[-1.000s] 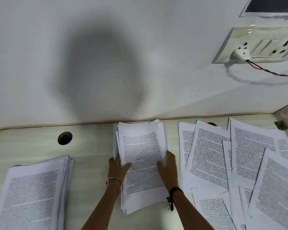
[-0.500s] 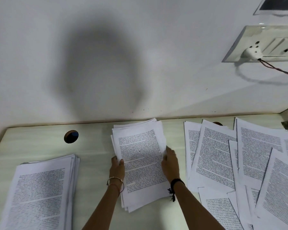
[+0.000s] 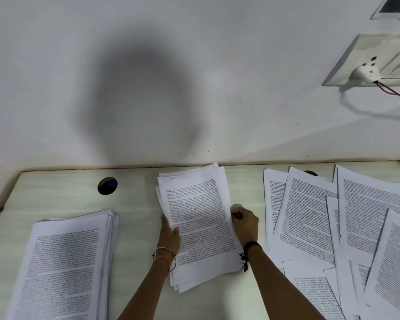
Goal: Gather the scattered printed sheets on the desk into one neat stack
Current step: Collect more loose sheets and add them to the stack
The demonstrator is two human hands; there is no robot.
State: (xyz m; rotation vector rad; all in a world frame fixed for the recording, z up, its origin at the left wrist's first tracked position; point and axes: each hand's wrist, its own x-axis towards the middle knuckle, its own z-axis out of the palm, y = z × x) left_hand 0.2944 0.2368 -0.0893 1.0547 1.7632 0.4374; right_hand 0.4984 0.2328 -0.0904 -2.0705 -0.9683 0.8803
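- The left hand (image 3: 170, 234) presses its fingers against the left edge of the middle bundle of sheets (image 3: 198, 225), thumb lying on the top page.
- The right hand (image 3: 244, 224) is curled at the bundle's right edge, fingers bent in; it seems to pinch the edge, though how many sheets it holds is hidden.
- The bundle lies on the desk (image 3: 62, 199) between the two hands, its pages fanned unevenly at the far end and near corner.
- To square it well, I would keep both grips loose, push the sides inward together, then tap the far edge level.
- To the right of the right hand the loose sheets (image 3: 314, 218) lie overlapping; left of the left hand sits a finished pile (image 3: 67, 264).
- Squeezing hard would likely buckle the pages.
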